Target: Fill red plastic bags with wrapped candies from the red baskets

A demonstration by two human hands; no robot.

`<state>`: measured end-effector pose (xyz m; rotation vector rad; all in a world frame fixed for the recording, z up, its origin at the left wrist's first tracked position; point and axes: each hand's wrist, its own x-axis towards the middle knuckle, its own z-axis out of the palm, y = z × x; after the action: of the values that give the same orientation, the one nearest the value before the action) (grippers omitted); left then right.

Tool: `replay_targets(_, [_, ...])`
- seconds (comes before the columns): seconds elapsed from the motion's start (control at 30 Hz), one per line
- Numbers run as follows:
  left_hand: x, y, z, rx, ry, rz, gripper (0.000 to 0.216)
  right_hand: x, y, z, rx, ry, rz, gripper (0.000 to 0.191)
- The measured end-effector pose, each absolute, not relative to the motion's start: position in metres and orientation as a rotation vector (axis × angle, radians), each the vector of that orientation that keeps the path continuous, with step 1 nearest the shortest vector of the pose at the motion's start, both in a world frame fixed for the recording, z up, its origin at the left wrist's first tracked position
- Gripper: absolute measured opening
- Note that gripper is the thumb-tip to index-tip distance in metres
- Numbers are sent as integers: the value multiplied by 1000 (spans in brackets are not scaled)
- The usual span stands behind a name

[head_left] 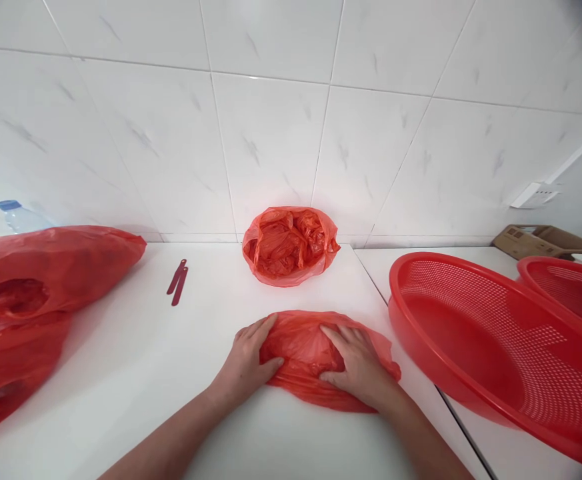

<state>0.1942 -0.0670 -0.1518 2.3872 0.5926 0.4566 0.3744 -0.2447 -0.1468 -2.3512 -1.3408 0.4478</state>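
My left hand [251, 357] lies on the near red bag [305, 390] at its left end, thumb and fingers spread wide on the plastic. My right hand [358, 360] rests on the same bag farther right, thumb parted well away from the fingers around a crumpled patch. So two hands touch one bag, which lies flattish on the white tabletop [135, 367] straight in front of me; whether any film is pinched under my fingers, I cannot tell.

Just beyond it, near the wall, sits one more bag, the far red bag [291, 248], its mouth turned up and crumpled red plastic showing inside.

To the left of that are two dark red strips [179, 287], one partly over the other. Farther left I count at least two bulging red bags [91, 267], overlapping and cut off by the edge of my view, so I cannot give their exact number. One clear bottle [25, 219] with a blue cap pokes up behind them.

To my right are two red baskets [455, 347] with meshed sides, one near my bag and the other behind it. Past them are one cardboard box [531, 243] and, above it, one white socket [538, 195] on the tiled wall [271, 133].
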Motion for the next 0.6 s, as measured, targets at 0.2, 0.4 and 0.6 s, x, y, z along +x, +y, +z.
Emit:
replay_targets(0.2, [193, -70, -149, 2379, 553, 439, 85, 374, -244, -145, -2416, -1290, 579, 91])
replay_targets(0.4, [194, -70, -151, 2358, 555, 466, 81, 371, -247, -146, -2368, -1322, 489, 82])
replay_targets(0.6, [193, -69, -156, 2374, 596, 505, 75, 371, -250, -156, -2277, -1338, 346, 74])
